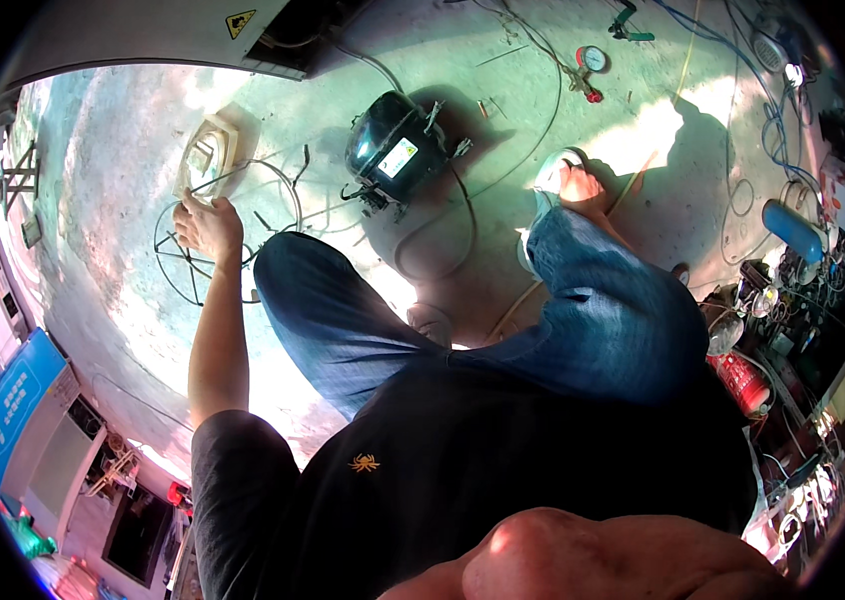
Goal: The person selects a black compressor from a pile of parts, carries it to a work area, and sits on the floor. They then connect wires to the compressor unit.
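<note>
My left hand [209, 228] reaches out over the floor, its fingers closed on a dark round wire frame [180, 297] with spokes. Part of the frame is hidden behind the hand and wrist. Just beyond my fingers lies a cream-coloured plastic housing [211, 150] with an opening in it. A black compressor [398, 148] with a white label rests on the floor ahead of my knees. Down by my light-coloured shoe [555, 172], outside my bent right knee, is my right hand [583, 190]. Its fingers look curled; what they hold, if anything, cannot be made out.
A pressure gauge [593, 59] with a red valve lies at the far right, near thin hoses. Further right are a blue cylinder [793, 231], a red cylinder [741, 384] and tangled cables. A large metal cabinet [158, 35] stands at the far left.
</note>
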The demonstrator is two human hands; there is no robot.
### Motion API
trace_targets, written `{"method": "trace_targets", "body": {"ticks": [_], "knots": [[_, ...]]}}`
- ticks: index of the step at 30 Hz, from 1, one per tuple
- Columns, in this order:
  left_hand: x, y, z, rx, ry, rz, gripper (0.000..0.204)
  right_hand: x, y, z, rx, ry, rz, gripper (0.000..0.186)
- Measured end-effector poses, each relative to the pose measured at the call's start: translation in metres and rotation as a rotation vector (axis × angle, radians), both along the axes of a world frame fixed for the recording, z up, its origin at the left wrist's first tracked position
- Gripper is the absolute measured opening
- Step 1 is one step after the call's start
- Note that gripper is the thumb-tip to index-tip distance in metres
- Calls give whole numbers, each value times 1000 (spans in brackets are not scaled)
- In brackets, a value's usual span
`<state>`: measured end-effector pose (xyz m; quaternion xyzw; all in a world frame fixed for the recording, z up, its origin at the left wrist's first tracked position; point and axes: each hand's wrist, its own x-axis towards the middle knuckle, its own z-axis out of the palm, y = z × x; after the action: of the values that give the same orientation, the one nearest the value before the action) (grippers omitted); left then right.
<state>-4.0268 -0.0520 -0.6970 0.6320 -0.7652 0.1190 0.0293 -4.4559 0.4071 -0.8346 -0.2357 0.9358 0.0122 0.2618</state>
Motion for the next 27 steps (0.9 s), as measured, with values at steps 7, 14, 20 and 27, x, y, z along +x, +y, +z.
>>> {"method": "trace_targets", "body": {"ticks": [7, 14, 20, 27], "knots": [[4, 0, 0, 11, -16, 12, 62, -1, -4, 2, 21, -14, -7, 60], [-2, 0, 3, 11, -21, 16, 62, -2, -2, -2, 29, -3, -11, 62], [-2, 1, 6, 23, 6, 13, 62, 0, -8, 6, 70, 33, 6, 63], [-7, 1, 11, 59, 31, 25, 62, 0, -11, 7, 65, 13, 8, 62]]}}
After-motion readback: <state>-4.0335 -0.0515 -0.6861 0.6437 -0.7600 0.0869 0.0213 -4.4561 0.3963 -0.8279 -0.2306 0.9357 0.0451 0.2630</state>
